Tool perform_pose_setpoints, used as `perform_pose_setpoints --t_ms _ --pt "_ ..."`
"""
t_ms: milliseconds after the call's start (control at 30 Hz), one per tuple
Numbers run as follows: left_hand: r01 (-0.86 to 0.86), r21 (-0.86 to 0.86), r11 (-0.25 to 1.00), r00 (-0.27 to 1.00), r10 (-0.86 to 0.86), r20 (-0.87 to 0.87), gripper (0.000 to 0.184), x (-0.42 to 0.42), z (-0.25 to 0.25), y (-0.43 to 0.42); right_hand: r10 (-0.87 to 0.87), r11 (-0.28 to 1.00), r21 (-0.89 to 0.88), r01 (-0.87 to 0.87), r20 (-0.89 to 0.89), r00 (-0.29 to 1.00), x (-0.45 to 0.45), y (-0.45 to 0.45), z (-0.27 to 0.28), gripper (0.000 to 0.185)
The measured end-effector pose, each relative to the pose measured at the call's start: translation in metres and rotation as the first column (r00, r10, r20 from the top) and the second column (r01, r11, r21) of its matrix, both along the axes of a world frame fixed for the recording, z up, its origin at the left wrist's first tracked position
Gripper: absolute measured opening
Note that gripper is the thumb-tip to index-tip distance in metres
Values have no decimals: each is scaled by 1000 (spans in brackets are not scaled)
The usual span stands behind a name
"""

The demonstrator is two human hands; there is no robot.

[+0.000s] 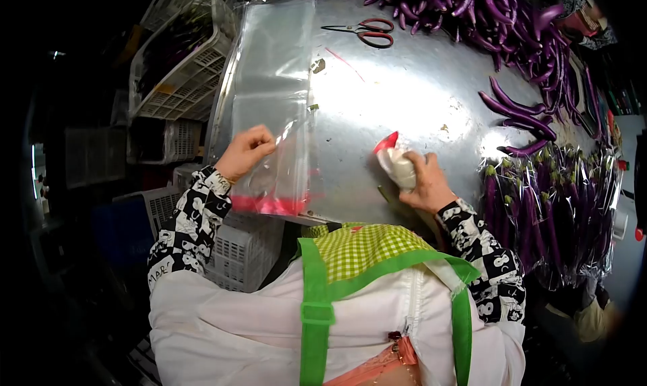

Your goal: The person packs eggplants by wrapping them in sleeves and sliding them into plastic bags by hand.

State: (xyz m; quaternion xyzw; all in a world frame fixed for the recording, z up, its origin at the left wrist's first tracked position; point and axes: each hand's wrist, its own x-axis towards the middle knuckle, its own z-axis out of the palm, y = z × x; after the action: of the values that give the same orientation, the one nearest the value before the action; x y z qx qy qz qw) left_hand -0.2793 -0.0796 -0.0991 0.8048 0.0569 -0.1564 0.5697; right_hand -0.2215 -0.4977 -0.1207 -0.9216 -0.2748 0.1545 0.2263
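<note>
My left hand (248,151) is closed, its fingers curled over the lower part of a stack of long clear plastic bags (273,69) with a pink-red band at the near end. Whatever those fingers may pinch is hidden. To the right, my right hand (431,184) grips a small white thing with a red end (397,167), partly blurred, above the metal table (364,116); its exact kind does not show. Scissors with red-and-black handles (376,33) lie farther back on the table.
A large heap of purple eggplants (465,8) covers the back right, with a few loose eggplants (522,116) nearer. At right stand eggplants packed in clear bags (552,211). White plastic crates (182,82) are stacked beyond the table's left edge.
</note>
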Motion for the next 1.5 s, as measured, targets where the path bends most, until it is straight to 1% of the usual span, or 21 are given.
perform_pose_setpoints --t_ms 33,100,133,200,267,467,667,733,800,833,933,1067,1133,1167,1200,1267,1300,1400,1433,1467,1500 --pt "7 -6 1000 1000 -7 1 10 12 14 -18 -51 996 68 56 -77 996 5 -5 7 75" --pt "105 118 987 939 -138 315 9 36 32 -64 -95 985 149 88 46 994 26 -17 29 80" --pt "121 106 987 933 -150 326 9 46 26 -84 -137 974 189 122 67 988 36 -24 49 81" --pt "62 441 895 806 -306 507 7 64 6 -127 -249 889 284 359 -360 899 47 -27 108 83" --pt "71 474 878 768 -351 535 7 76 -5 -167 -155 826 387 410 -543 825 51 -40 134 88" --pt "136 509 850 690 -450 568 7 90 -20 -229 -120 647 363 670 -819 561 43 -55 107 84" --pt "160 537 828 562 -524 640 10 84 -21 -249 -3 630 369 683 -878 478 44 -69 38 79" --pt "195 584 788 597 -568 567 10 80 -20 -245 25 616 355 703 -901 434 42 -73 30 78" --pt "155 387 909 613 -395 684 25 70 -16 -237 11 522 373 767 -902 431 37 -74 32 77" --pt "202 396 896 595 -433 677 50 63 -25 -222 33 482 349 804 -924 381 35 -76 36 77" --pt "266 401 877 451 -481 752 63 28 -38 -192 132 414 307 857 -952 277 32 -77 49 77" --pt "231 544 807 440 -585 681 80 -12 -62 -204 199 387 248 888 -963 182 33 -79 47 75" --pt "9 507 862 525 -436 731 86 -14 -73 -222 202 415 279 866 -956 211 33 -76 56 75" --pt "-106 448 888 481 -349 804 67 -6 -62 -233 205 440 309 843 -949 241 33 -75 59 75" --pt "-106 441 891 482 -342 807 67 3 -63 -233 197 443 305 843 -951 240 33 -76 58 75" --pt "106 413 905 349 -423 836 32 20 -63 -231 57 554 340 760 -926 373 35 -78 49 76" --pt "130 295 947 361 -322 875 11 26 -55 -236 -1 613 294 733 -928 373 36 -84 41 78" --pt "260 428 866 355 -498 791 10 35 -51 -230 -142 684 205 700 -904 403 32 -89 30 82" --pt "309 410 858 251 -490 835 25 40 -48 -232 -168 718 181 672 -892 420 33 -89 28 85" --pt "311 411 857 248 -491 835 25 41 -45 -232 -168 716 183 673 -891 421 33 -89 29 85" --pt "323 610 724 177 -679 712 28 42 -43 -231 -180 724 168 669 -890 419 32 -87 29 85"
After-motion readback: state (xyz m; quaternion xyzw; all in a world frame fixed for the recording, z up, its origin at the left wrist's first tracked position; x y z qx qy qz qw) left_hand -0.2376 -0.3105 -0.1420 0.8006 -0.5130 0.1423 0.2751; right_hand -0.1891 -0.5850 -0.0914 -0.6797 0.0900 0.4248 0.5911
